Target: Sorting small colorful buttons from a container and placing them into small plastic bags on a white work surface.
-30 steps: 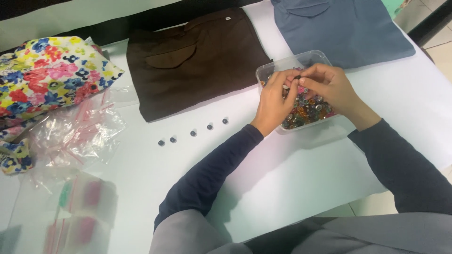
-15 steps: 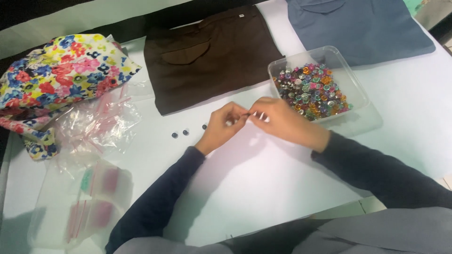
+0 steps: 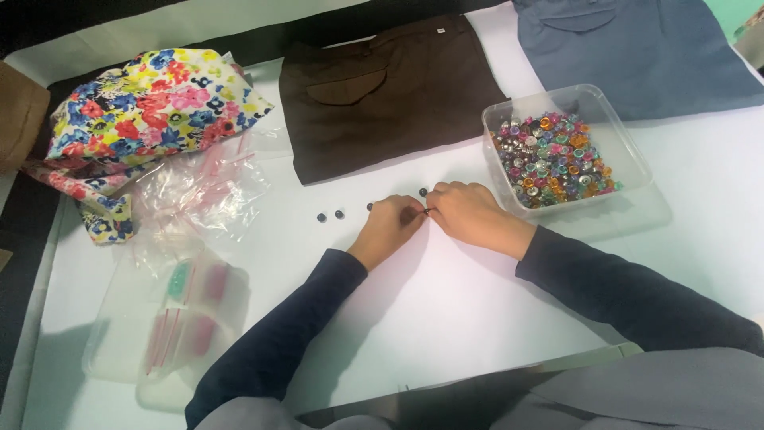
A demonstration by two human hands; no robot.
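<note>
Small dark button being pinched between left hand and right hand, lying beside clear tub of coloured buttons.

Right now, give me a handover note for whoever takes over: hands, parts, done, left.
Left hand and right hand meet fingertip to fingertip on the white table, pinching something too small to identify. Small dark studs lie in a row beside them, below the brown garment. The clear tub of coloured studs sits beside the right hand. Done: several studs laid out. Left: the tub is far from empty.
</note>
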